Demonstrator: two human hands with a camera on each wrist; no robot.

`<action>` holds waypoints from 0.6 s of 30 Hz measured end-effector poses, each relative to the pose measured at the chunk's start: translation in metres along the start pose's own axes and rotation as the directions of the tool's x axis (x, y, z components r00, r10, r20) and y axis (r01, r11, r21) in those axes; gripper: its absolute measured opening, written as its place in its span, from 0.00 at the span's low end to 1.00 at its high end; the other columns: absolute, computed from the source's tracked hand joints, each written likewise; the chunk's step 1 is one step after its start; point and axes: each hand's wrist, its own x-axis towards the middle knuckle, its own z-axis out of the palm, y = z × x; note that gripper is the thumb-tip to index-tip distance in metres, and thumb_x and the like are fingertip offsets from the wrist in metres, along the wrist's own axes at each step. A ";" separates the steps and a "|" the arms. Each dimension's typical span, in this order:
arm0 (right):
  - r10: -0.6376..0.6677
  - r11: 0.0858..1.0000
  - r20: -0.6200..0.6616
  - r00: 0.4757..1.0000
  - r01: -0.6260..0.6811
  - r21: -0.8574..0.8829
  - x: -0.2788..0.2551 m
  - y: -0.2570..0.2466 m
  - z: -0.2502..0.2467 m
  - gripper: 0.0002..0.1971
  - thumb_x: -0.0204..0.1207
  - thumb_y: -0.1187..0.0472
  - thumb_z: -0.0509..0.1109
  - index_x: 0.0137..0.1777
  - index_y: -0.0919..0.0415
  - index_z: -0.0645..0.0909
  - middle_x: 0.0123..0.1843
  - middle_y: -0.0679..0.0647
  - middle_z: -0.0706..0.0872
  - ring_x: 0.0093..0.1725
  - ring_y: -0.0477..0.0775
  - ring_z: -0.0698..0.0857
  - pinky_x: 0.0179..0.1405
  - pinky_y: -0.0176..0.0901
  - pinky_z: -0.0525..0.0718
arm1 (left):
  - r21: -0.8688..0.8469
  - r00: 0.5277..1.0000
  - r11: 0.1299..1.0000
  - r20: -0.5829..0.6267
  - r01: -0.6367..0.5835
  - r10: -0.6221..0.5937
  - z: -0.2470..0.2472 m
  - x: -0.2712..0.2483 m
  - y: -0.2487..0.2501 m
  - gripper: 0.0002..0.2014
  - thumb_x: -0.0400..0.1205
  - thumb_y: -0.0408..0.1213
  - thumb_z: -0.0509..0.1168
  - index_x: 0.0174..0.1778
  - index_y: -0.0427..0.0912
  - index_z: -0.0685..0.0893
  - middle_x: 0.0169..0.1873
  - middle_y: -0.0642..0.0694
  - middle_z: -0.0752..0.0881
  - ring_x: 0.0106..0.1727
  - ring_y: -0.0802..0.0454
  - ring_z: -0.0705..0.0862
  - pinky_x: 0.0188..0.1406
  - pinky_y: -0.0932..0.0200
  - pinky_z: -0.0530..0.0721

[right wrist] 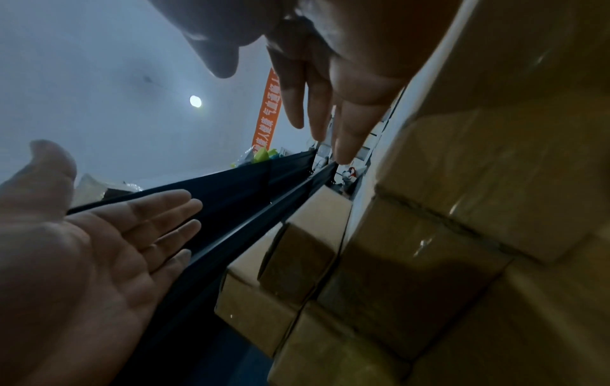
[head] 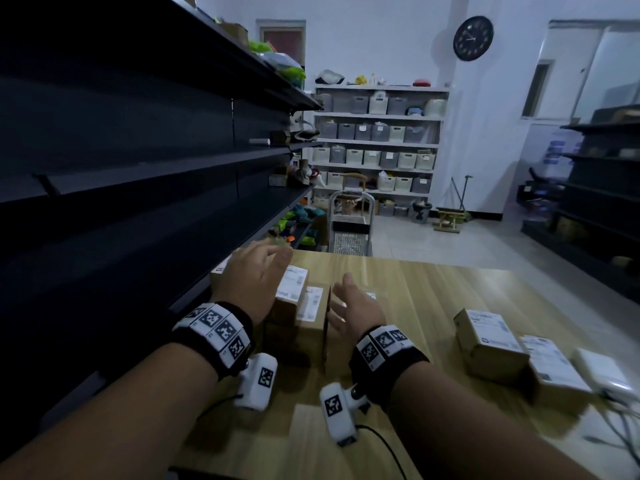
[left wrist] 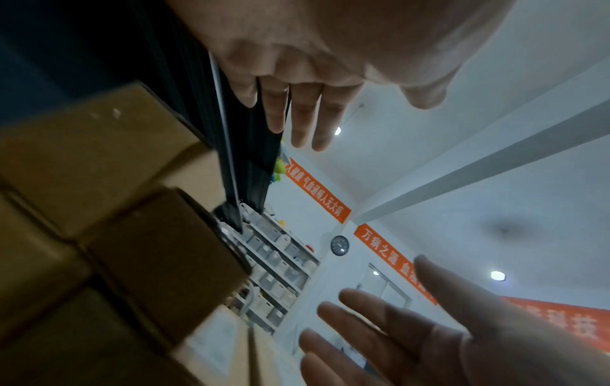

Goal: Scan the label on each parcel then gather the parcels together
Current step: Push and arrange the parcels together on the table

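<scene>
My left hand and right hand hung slack-fingered, grasping nothing, over the stacked parcels at frame centre; I judged a careless squeeze could topple them.

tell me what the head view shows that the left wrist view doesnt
Only the head view shows the wooden table, two labelled parcels set apart at its right side, the white device beside them, and the printed labels on the parcels under the hands.

Only the left wrist view shows the ceiling lights, the orange banners and both palms from below.

Both show the left hand and right hand, open with fingers spread over the cluster of brown parcels, the dark shelving and the wall clock.
</scene>
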 end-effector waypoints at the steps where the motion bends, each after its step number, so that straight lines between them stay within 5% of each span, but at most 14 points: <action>1: -0.019 0.999 -0.008 1.000 0.020 0.028 0.000 -0.004 -0.008 0.22 0.90 0.42 0.67 0.72 0.59 0.82 0.68 0.53 0.88 0.71 0.58 0.86 0.78 0.58 0.84 | -0.040 1.000 0.999 -0.012 -0.018 0.017 0.006 -0.002 0.011 0.39 0.90 0.71 0.50 0.74 0.42 0.90 0.79 0.43 0.86 0.82 0.45 0.80 0.77 0.53 0.71; 4: -0.039 0.997 -0.061 0.997 0.043 0.071 -0.004 -0.018 -0.034 0.25 0.92 0.46 0.65 0.77 0.65 0.80 0.74 0.56 0.86 0.74 0.61 0.84 0.77 0.60 0.84 | -0.158 1.000 0.987 0.004 -0.004 0.005 0.029 -0.010 0.036 0.33 0.88 0.72 0.52 0.68 0.51 0.90 0.66 0.51 0.90 0.69 0.50 0.86 0.68 0.52 0.78; 7: -0.108 0.993 -0.099 0.989 0.111 0.026 -0.013 -0.025 -0.074 0.12 0.93 0.51 0.62 0.67 0.56 0.82 0.76 0.57 0.86 0.72 0.59 0.85 0.72 0.58 0.87 | -0.290 0.996 0.953 0.064 0.084 -0.068 0.065 -0.019 0.054 0.28 0.88 0.71 0.55 0.60 0.54 0.88 0.52 0.55 0.90 0.58 0.51 0.88 0.58 0.49 0.82; 9: -0.184 0.983 -0.180 0.966 0.177 -0.057 -0.020 -0.024 -0.107 0.13 0.93 0.49 0.63 0.63 0.55 0.85 0.71 0.54 0.90 0.68 0.53 0.88 0.68 0.56 0.90 | -0.362 0.986 0.921 0.131 0.145 -0.104 0.092 -0.027 0.066 0.23 0.91 0.68 0.58 0.55 0.53 0.87 0.45 0.57 0.88 0.53 0.50 0.87 0.52 0.51 0.78; 12: -0.240 0.971 -0.313 0.919 0.222 -0.094 -0.032 -0.030 -0.154 0.19 0.92 0.46 0.64 0.62 0.61 0.87 0.65 0.55 0.92 0.67 0.55 0.90 0.70 0.60 0.89 | -0.425 0.972 0.889 0.222 0.168 -0.077 0.128 -0.039 0.088 0.23 0.89 0.69 0.59 0.59 0.55 0.87 0.51 0.58 0.89 0.60 0.53 0.88 0.59 0.53 0.79; 15: -0.248 0.967 -0.437 0.864 0.193 -0.167 -0.037 -0.039 -0.197 0.25 0.84 0.34 0.66 0.56 0.54 0.91 0.61 0.52 0.94 0.63 0.57 0.92 0.69 0.64 0.89 | -0.434 0.952 0.881 0.302 0.188 -0.054 0.159 -0.045 0.115 0.24 0.92 0.64 0.62 0.72 0.52 0.87 0.65 0.56 0.89 0.69 0.54 0.86 0.65 0.55 0.79; 17: -0.244 0.963 -0.522 0.818 0.142 -0.229 -0.035 -0.043 -0.225 0.31 0.70 0.24 0.65 0.49 0.51 0.91 0.57 0.52 0.95 0.59 0.59 0.91 0.69 0.67 0.88 | -0.467 0.936 0.855 0.347 0.224 -0.055 0.176 -0.045 0.136 0.27 0.90 0.66 0.62 0.73 0.50 0.86 0.62 0.54 0.90 0.69 0.51 0.87 0.62 0.55 0.80; 18: -0.252 0.957 -0.548 0.798 0.121 -0.264 -0.036 -0.045 -0.238 0.30 0.73 0.25 0.64 0.47 0.52 0.90 0.57 0.53 0.94 0.58 0.59 0.89 0.68 0.65 0.87 | -0.496 0.925 0.829 0.375 0.259 -0.065 0.187 -0.045 0.145 0.30 0.87 0.71 0.60 0.70 0.50 0.87 0.58 0.55 0.90 0.67 0.49 0.88 0.59 0.56 0.81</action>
